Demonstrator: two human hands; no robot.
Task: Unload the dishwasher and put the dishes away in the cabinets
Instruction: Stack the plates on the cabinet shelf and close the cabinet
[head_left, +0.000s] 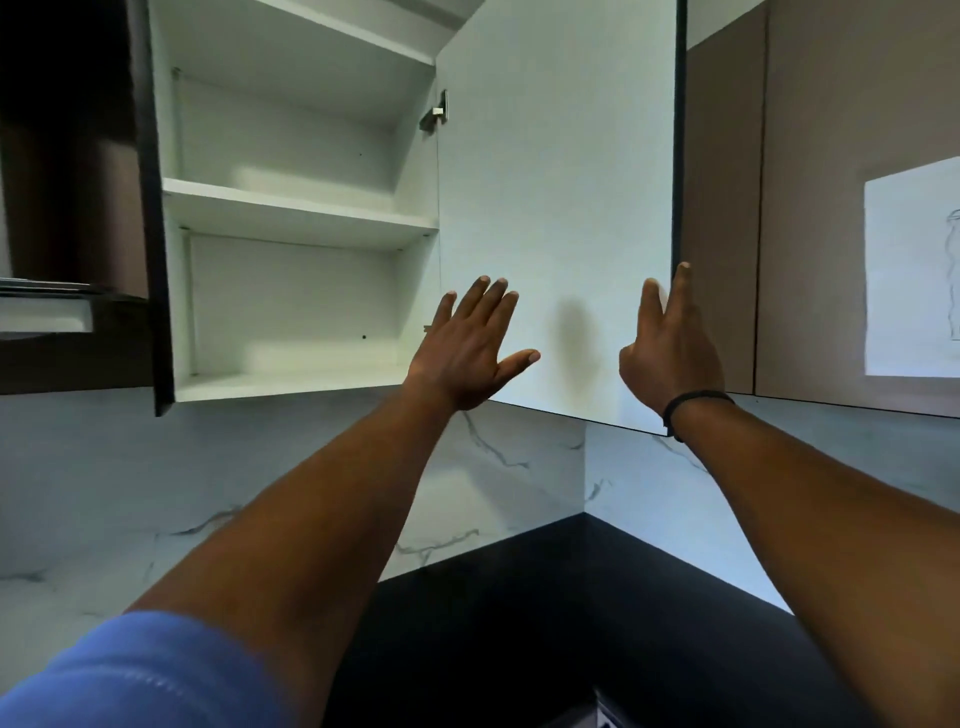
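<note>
- The open white flat-panel cabinet door is stiff, light and smooth; take it at its free right edge.
- Your left hand is spread flat, holding nothing; your right hand reaches that edge with straight fingers.
- White bare-shelved wall cabinet stands open; no dishes or dishwasher show.
- Brown neighbouring cabinet front sits just behind the door.

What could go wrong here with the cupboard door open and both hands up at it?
The right hand has fingers at the free edge of the door; if the door swings shut they could get pinched. The left hand is spread flat near the hinge side, another pinch spot. The open door also hangs out over the counter, roughly at head height.
</note>
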